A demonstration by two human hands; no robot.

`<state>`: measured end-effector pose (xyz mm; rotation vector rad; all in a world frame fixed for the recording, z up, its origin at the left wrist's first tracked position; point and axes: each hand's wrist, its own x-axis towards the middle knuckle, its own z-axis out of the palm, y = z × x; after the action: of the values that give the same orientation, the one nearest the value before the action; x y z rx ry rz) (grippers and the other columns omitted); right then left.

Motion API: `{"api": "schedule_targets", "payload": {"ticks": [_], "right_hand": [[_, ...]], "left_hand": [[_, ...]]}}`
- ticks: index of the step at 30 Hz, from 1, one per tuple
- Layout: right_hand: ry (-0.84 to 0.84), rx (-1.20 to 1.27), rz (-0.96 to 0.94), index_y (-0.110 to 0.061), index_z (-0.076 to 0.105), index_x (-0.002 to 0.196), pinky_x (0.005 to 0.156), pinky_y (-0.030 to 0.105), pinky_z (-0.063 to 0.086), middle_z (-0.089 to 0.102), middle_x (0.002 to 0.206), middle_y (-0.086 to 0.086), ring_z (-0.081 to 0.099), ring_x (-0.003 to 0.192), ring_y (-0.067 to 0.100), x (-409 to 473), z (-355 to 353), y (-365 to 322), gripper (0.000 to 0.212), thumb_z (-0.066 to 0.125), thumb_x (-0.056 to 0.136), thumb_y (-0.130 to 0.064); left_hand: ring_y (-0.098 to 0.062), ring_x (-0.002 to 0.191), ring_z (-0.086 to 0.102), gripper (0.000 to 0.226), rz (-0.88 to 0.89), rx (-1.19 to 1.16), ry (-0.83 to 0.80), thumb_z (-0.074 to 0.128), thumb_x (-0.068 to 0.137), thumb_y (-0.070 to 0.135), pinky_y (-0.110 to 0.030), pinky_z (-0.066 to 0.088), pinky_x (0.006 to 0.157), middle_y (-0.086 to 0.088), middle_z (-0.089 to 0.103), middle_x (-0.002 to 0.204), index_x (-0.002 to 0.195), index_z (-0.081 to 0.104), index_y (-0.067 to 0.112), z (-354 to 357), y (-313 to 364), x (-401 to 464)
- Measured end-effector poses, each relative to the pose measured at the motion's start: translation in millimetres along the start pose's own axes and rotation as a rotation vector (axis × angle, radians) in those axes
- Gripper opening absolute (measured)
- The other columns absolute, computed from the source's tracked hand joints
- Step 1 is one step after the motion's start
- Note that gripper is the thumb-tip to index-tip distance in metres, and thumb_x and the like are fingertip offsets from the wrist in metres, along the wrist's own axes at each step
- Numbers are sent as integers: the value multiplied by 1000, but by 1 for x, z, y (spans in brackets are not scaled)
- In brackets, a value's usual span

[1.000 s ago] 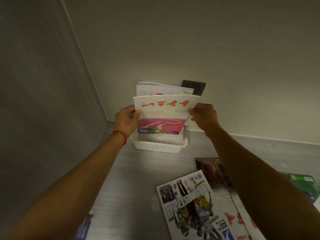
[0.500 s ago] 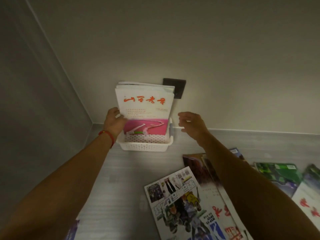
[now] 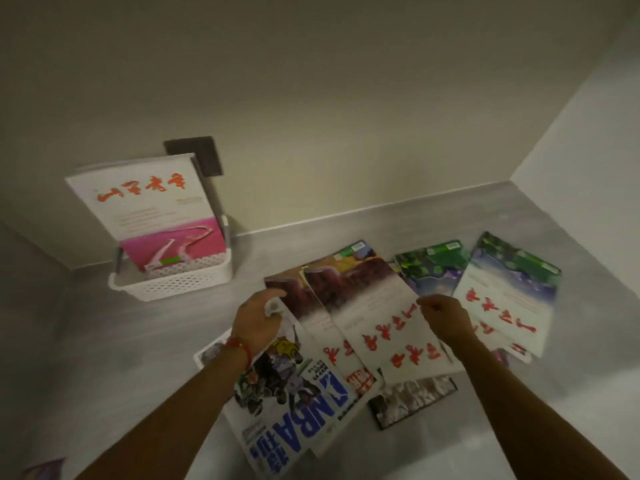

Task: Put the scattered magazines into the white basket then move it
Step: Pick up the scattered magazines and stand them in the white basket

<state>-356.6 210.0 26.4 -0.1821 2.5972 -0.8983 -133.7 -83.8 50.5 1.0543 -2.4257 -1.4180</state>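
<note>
White perforated basket [image 3: 180, 284]: stands at the back left of the grey counter [image 3: 571, 375], against the wall; a white-and-pink magazine [image 3: 156, 216] with red script stands upright in it, at least one more behind, both rising well above the rim

Loose magazines: an overlapping fan near the middle of the counter; the topmost is a brown-and-white issue [image 3: 374, 317], a matching copy under its left edge, the NBA magazine [image 3: 294, 420] lower left, green-and-purple issues [image 3: 509, 292] to the right, a dark one [image 3: 415, 398] partly buried

Left hand [image 3: 258, 317]: red cord at wrist, fingers curled over the left edge of the brown-and-white pair; whether it grips anything cannot be told

Right hand [image 3: 446, 317]: fingers bent at the right edge of the same issue; a firm pinch cannot be confirmed

Hazards, as judged: glossy covers overlap, so lifting one may drag its twin or skid the neighbours toward the counter edge; tall issues leaning back make the basket top-heavy, so it could tip when more are dropped in or when it is carried
</note>
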Motion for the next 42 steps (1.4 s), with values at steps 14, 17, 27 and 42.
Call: {"api": "schedule_targets", "payload": {"ticks": [14, 17, 27, 42], "right_hand": [[213, -65, 565, -4, 24, 147, 108, 51, 34, 37, 144, 27, 39, 131, 43, 39, -93, 142, 78, 62, 92, -46], [293, 0, 596, -3, 31, 141, 105, 52, 40, 44, 138, 25, 46, 126, 41, 45, -92, 150, 77, 71, 87, -41], [344, 703, 149, -35, 42, 119, 59, 34, 61, 62, 108, -6, 69, 92, 22, 18, -85, 153, 34, 55, 95, -15], [-36, 280, -616, -17, 70, 94, 60, 38, 62, 76, 77, 2, 74, 66, 17, -52, -120, -76, 18, 63, 95, -33]], "left_hand": [[-25, 154, -6, 75, 95, 682, -653, 56, 92, 15, -45, 7, 126, 1, -9, 167, 154, 20, 38, 193, 49, -31], [-26, 154, -10, 80, 108, 832, -659, 55, 91, 19, -52, 2, 125, 1, -14, 166, 154, 12, 43, 195, 48, -35], [-22, 155, -4, 74, 91, 709, -665, 52, 94, 12, -42, 10, 126, 1, -5, 167, 155, 17, 36, 186, 64, -36], [-30, 146, 26, 69, 831, 532, 190, 60, 90, 41, -44, 21, 123, -11, 31, 158, 151, 34, 18, 62, 155, -37]]}}
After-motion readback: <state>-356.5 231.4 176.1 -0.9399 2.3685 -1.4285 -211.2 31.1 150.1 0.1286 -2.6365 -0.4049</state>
